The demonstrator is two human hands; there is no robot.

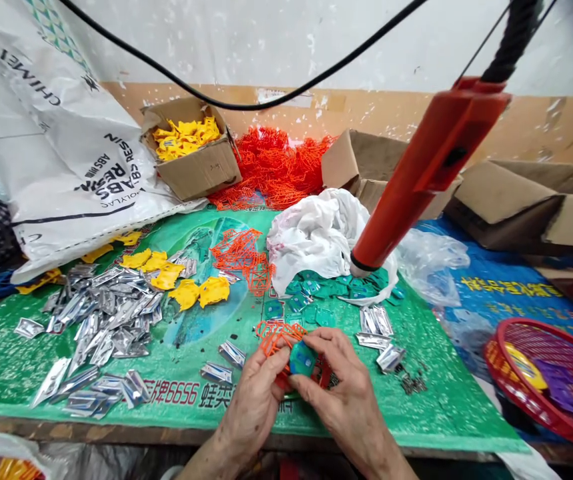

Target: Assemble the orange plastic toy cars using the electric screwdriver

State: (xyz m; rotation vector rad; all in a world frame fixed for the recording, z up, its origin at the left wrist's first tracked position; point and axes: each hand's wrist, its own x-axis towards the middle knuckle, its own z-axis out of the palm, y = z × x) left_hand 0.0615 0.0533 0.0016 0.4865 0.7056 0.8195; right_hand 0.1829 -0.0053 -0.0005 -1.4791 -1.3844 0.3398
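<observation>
At the front middle of the green sheet, my left hand (259, 390) pinches an orange plastic lattice piece (280, 335). My right hand (342, 380) grips a small teal plastic piece (303, 359) between thumb and fingers, right against the orange one. Both hands nearly touch. A red electric screwdriver (419, 180) hangs tip down above the right side. Near its tip, more teal pieces (346, 285) spill from a white plastic bag (319, 230). Silver strips (375, 321) and a small heap of screws (413, 382) lie right of my right hand.
Silver packets (111, 310) and yellow pieces (199, 293) cover the left side. Behind are a carton (201, 167) of yellow pieces, a pile of orange lattices (281, 163) and open cartons (506, 193). A red basket (496, 373) stands at right; a black cable (246, 107) sags overhead.
</observation>
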